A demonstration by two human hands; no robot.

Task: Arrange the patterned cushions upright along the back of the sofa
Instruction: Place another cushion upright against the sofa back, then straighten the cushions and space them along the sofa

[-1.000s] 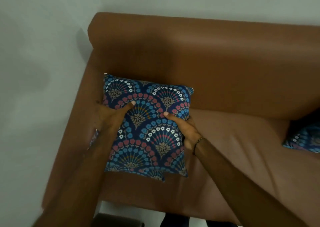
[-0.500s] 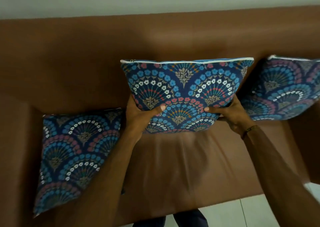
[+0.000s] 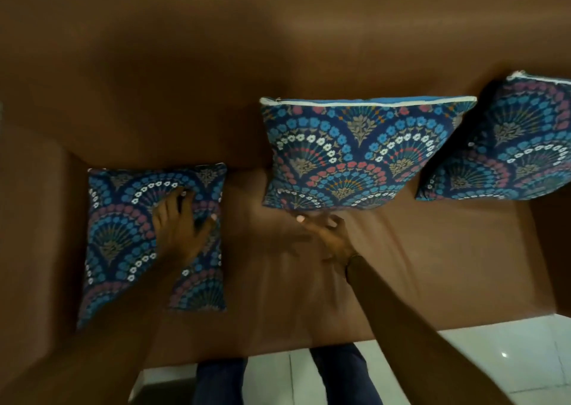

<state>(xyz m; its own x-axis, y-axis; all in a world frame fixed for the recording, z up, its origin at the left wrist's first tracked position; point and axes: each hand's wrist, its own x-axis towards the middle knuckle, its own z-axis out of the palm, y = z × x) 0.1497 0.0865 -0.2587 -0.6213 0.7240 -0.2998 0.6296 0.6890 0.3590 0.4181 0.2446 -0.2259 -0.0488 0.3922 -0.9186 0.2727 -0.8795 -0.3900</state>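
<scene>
Both hands have let go of the middle cushion (image 3: 355, 154), which leans upright against the sofa (image 3: 185, 80) back. The left hand (image 3: 182, 222) lies spread, grip released, on the flat left cushion (image 3: 123, 228); the right hand (image 3: 327, 234), grip released, hovers near the middle one. A right cushion (image 3: 513, 145) leans upright.

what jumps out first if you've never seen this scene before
Three blue fan-patterned cushions stand out against the brown sofa: the middle cushion and right cushion lean upright against the backrest, while the left cushion lies flat on the seat. The left hand presses on that flat cushion, and the right hand hovers open just below the middle one.
</scene>
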